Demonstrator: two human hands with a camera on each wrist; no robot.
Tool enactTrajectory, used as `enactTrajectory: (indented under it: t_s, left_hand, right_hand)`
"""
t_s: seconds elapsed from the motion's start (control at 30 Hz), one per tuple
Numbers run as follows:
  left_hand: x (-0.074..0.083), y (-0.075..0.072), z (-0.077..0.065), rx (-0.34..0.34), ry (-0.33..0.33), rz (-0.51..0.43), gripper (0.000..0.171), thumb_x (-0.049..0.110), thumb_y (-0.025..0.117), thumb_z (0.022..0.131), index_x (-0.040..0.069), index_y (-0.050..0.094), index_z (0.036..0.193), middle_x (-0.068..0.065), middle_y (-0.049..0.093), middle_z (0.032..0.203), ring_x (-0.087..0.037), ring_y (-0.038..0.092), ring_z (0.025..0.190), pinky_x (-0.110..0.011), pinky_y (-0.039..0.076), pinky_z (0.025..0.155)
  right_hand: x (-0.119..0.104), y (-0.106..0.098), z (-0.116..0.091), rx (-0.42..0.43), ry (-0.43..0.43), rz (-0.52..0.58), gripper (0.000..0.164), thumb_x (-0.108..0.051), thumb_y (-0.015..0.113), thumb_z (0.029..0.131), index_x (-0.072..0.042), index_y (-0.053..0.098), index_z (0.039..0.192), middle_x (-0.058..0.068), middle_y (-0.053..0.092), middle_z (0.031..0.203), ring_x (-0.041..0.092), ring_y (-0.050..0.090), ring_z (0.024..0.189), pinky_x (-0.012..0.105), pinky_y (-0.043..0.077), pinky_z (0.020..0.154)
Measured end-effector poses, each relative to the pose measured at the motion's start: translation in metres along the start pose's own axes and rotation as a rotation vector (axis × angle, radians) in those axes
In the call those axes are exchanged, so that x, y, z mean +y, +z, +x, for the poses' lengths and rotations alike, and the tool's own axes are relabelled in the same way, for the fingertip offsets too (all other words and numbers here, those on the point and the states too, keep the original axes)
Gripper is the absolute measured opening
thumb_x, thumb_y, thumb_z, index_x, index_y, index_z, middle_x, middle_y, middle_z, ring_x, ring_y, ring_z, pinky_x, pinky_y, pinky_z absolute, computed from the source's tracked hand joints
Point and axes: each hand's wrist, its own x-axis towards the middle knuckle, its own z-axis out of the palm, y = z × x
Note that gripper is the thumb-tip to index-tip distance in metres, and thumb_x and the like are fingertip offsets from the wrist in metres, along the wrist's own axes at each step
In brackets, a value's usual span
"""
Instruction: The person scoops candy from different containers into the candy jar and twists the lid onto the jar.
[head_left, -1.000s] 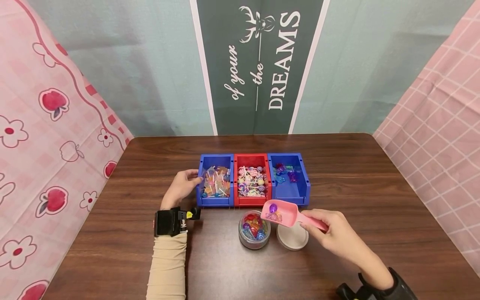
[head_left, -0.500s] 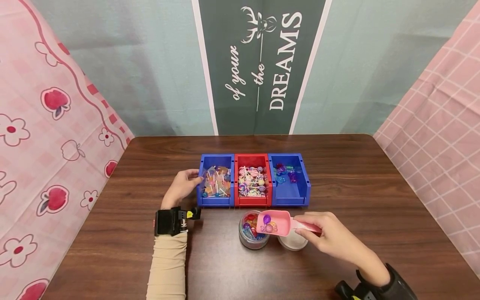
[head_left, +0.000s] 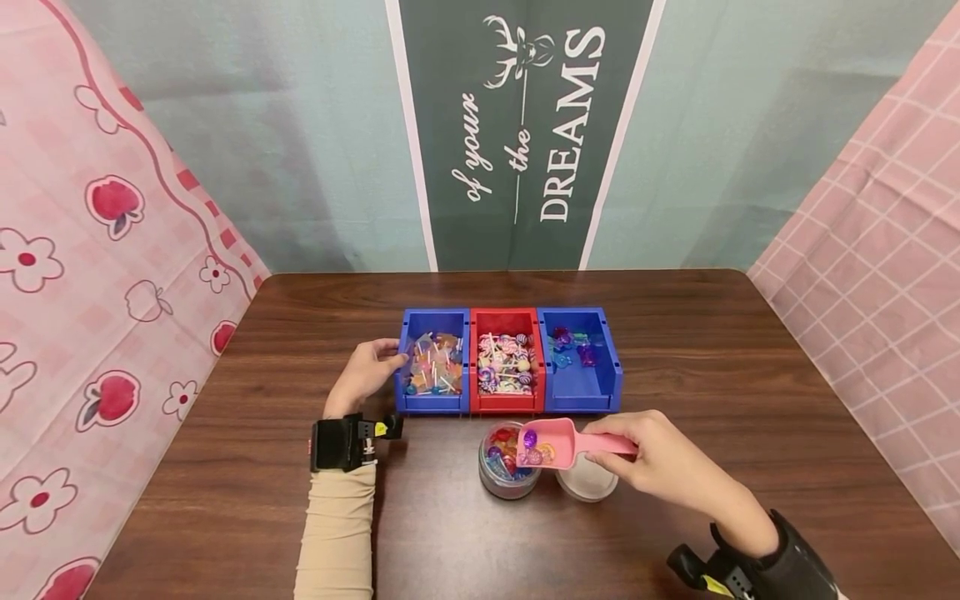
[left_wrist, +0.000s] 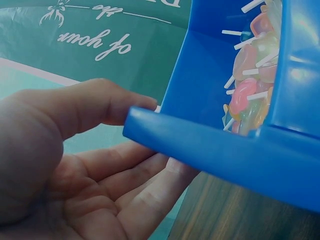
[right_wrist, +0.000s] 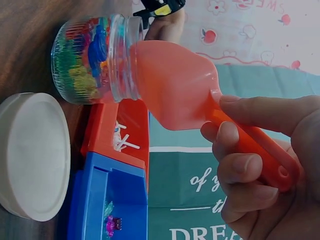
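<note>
My right hand point(head_left: 656, 454) holds a pink scoop point(right_wrist: 175, 82) by its handle. Several small translucent beads point(head_left: 534, 454), purple, pink and orange, lie in its bowl. The scoop's front edge is over the mouth of a clear jar point(right_wrist: 82, 60) filled with colourful pieces; whether it touches the rim cannot be told. My left hand point(head_left: 365, 368) grips the side wall of the left blue bin point(left_wrist: 200, 145), thumb on one side and fingers on the other. That bin contains translucent lollipop-shaped pieces point(left_wrist: 246, 95).
A red bin point(head_left: 506, 403) of small lollipops stands in the middle, beside a right blue bin point(head_left: 581, 403) with a few purple and blue pieces. A white lid point(right_wrist: 35, 155) lies right of the jar, partly under the scoop. Fabric backdrops surround the wooden table point(head_left: 450, 533).
My right hand has brought the scoop left and nearer to me, over the jar, with the beads still in it. My left hand stays on the bin.
</note>
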Motion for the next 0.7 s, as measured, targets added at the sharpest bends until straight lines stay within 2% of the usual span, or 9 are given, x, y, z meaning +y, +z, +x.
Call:
enactTrajectory:
  t_s: [0.2, 0.43, 0.7]
  left_hand:
    - [0.001, 0.0, 0.0, 0.009, -0.007, 0.004, 0.042, 0.012, 0.051, 0.094, -0.011, 0.048, 0.13, -0.03, 0.057, 0.121, -0.034, 0.058, 0.104, -0.05, 0.048, 0.095]
    - [0.002, 0.002, 0.0, 0.015, -0.024, -0.01, 0.041, 0.011, 0.052, 0.093, -0.009, 0.049, 0.129, -0.029, 0.058, 0.121, -0.034, 0.058, 0.104, -0.049, 0.048, 0.096]
    - [0.001, 0.001, 0.002, 0.018, -0.04, -0.009, 0.041, 0.012, 0.052, 0.094, -0.008, 0.049, 0.129, -0.028, 0.058, 0.122, -0.033, 0.057, 0.105, -0.05, 0.047, 0.097]
  right_hand:
    - [-0.003, -0.004, 0.005, -0.001, -0.016, -0.017, 0.02, -0.008, 0.076, 0.073, -0.007, 0.072, 0.092, 0.003, 0.07, 0.077, 0.002, 0.049, 0.058, 0.02, 0.049, 0.044]
    - [-0.007, -0.01, 0.007, 0.04, -0.064, -0.089, 0.019, -0.009, 0.077, 0.071, -0.008, 0.072, 0.089, 0.0, 0.069, 0.075, 0.002, 0.047, 0.057, 0.019, 0.047, 0.044]
    - [-0.01, -0.015, 0.008, 0.018, -0.031, -0.086, 0.021, -0.009, 0.077, 0.071, -0.007, 0.072, 0.091, 0.002, 0.071, 0.078, 0.002, 0.05, 0.059, 0.02, 0.049, 0.045]
